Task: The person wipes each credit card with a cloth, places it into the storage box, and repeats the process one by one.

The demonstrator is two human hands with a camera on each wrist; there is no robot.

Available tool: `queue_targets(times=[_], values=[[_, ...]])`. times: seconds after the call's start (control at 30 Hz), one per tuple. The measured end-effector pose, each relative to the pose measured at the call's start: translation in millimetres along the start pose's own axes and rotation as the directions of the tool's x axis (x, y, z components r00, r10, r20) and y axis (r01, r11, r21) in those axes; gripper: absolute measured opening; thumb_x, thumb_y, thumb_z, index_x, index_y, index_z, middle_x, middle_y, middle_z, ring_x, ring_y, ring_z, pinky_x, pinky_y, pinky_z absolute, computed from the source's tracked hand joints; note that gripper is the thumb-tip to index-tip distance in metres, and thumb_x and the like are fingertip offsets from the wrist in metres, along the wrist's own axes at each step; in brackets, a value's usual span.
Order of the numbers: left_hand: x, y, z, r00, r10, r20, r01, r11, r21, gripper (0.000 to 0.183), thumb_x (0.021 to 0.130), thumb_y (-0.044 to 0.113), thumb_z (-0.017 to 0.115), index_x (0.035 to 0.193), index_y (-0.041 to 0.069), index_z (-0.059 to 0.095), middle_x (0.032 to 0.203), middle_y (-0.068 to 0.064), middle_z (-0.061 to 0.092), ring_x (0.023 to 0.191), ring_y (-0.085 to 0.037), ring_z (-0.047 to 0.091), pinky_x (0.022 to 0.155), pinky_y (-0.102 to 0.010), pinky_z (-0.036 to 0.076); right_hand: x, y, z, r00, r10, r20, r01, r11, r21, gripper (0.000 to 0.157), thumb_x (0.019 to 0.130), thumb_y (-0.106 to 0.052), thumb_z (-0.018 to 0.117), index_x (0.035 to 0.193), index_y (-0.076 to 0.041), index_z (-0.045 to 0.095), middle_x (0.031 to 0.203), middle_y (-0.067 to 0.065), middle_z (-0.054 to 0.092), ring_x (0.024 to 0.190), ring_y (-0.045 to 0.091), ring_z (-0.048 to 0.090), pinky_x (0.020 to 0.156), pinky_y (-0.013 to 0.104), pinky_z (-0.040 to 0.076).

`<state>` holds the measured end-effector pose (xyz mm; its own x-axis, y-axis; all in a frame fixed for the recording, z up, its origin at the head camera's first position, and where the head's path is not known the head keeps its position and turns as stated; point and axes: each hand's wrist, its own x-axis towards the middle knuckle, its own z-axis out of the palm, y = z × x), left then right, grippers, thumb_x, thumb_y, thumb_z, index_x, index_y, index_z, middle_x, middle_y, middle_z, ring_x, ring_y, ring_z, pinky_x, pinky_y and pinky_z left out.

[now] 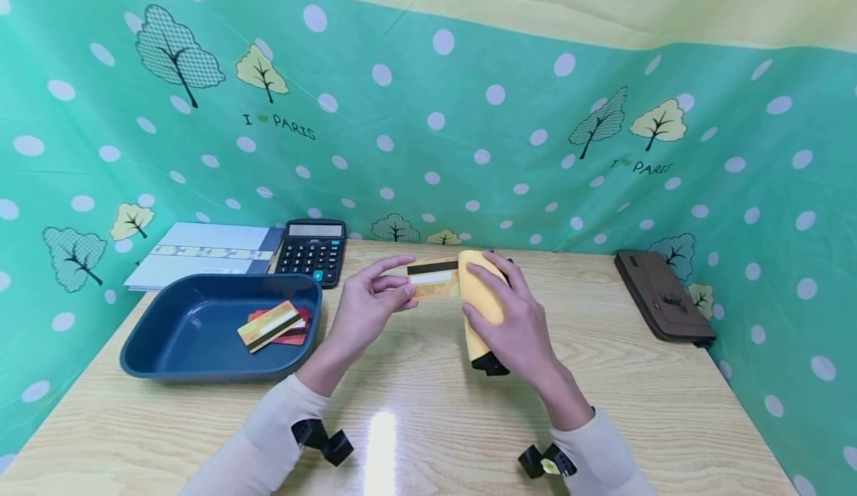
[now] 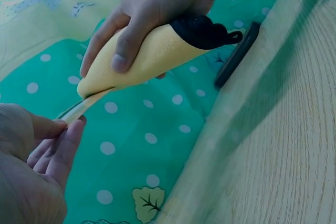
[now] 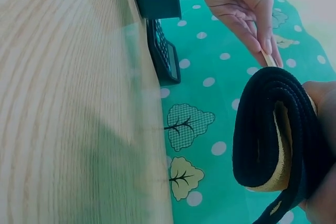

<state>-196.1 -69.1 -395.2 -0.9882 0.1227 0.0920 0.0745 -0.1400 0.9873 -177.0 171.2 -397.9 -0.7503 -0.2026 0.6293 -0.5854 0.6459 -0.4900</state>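
Note:
Between thumb and fingers, my left hand (image 1: 371, 299) pinches a gold bank card (image 1: 433, 280) whose black magnetic stripe faces the head camera. My right hand (image 1: 515, 317) grips a yellow cloth (image 1: 477, 314) with black edging, rolled into a thick bundle. The card's right end meets the bundle's left side; whether it goes under a fold I cannot tell. In the right wrist view, the black edging (image 3: 247, 129) shows the coiled layers end-on. Both hands hold these above the table. Another gold card (image 1: 271, 325) overlaps red cards (image 1: 294, 338) in the blue basin (image 1: 154, 362).
Behind the basin lie a white and blue folder (image 1: 207, 243) and a black calculator (image 1: 311, 250). A brown zipped case (image 1: 663, 295) sits at the table's right edge. A green dotted curtain (image 1: 415, 139) rises along the back and sides of the wooden table (image 1: 428, 422).

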Motion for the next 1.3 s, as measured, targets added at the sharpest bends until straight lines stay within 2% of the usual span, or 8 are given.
queue_targets(times=[0.17, 0.43, 0.8, 1.03, 1.3], values=[[0.1, 0.9, -0.7, 1.000, -0.010, -0.003, 0.010, 1.000, 0.021, 0.046, 0.095, -0.004, 0.069, 0.139, 0.008, 0.063, 0.104, -0.019, 0.075, 0.084, -0.013, 0.077, 0.083, -0.034, 0.067, 0, 0, 0.7, 1.000, -0.002, -0.004, 0.002, 1.000, 0.008, 0.060, 0.084, -0.015, 0.085, 0.140, -0.025, 0.064, 0.154, 0.001, 0.051, 0.102, 0.023, 0.070, 0.059, 0.025, 0.050], [1.8, 0.8, -2.9, 0.998, -0.027, -0.050, 0.030, 0.997, 0.068, 0.045, 0.095, -0.002, 0.070, 0.138, 0.011, 0.065, 0.110, -0.022, 0.076, 0.084, -0.012, 0.077, 0.081, -0.031, 0.067, 0, -3, 1.0, 1.000, 0.003, 0.001, -0.003, 0.999, 0.035, 0.059, 0.084, -0.014, 0.084, 0.139, -0.024, 0.065, 0.154, 0.002, 0.051, 0.107, 0.024, 0.069, 0.062, 0.027, 0.053], [-1.5, 1.2, 1.7, 1.000, -0.021, -0.016, 0.021, 1.000, 0.018, 0.046, 0.095, -0.005, 0.068, 0.139, 0.008, 0.063, 0.109, -0.023, 0.075, 0.086, -0.015, 0.078, 0.084, -0.034, 0.066, -2, -7, 3.8, 1.000, 0.013, 0.027, -0.015, 0.999, 0.045, 0.060, 0.084, -0.014, 0.085, 0.140, -0.026, 0.064, 0.155, 0.000, 0.050, 0.095, 0.019, 0.068, 0.062, 0.024, 0.054], [-4.2, 1.3, 8.3, 0.999, -0.032, -0.002, 0.032, 0.999, -0.010, 0.048, 0.095, -0.006, 0.068, 0.141, 0.007, 0.062, 0.112, -0.026, 0.074, 0.088, -0.017, 0.078, 0.085, -0.034, 0.066, -4, -13, 8.2, 0.999, -0.019, 0.047, 0.017, 0.999, 0.051, 0.060, 0.084, -0.015, 0.085, 0.140, -0.025, 0.064, 0.156, 0.002, 0.050, 0.099, 0.020, 0.068, 0.064, 0.024, 0.054], [-5.8, -2.2, 11.7, 0.999, -0.035, 0.004, 0.035, 0.999, -0.030, 0.047, 0.096, -0.005, 0.066, 0.141, 0.008, 0.063, 0.110, -0.023, 0.075, 0.087, -0.016, 0.078, 0.086, -0.034, 0.066, -7, -16, 14.4, 0.998, -0.051, 0.044, 0.048, 0.998, 0.051, 0.059, 0.084, -0.014, 0.085, 0.139, -0.023, 0.065, 0.154, 0.003, 0.051, 0.086, 0.015, 0.065, 0.061, 0.021, 0.052]])
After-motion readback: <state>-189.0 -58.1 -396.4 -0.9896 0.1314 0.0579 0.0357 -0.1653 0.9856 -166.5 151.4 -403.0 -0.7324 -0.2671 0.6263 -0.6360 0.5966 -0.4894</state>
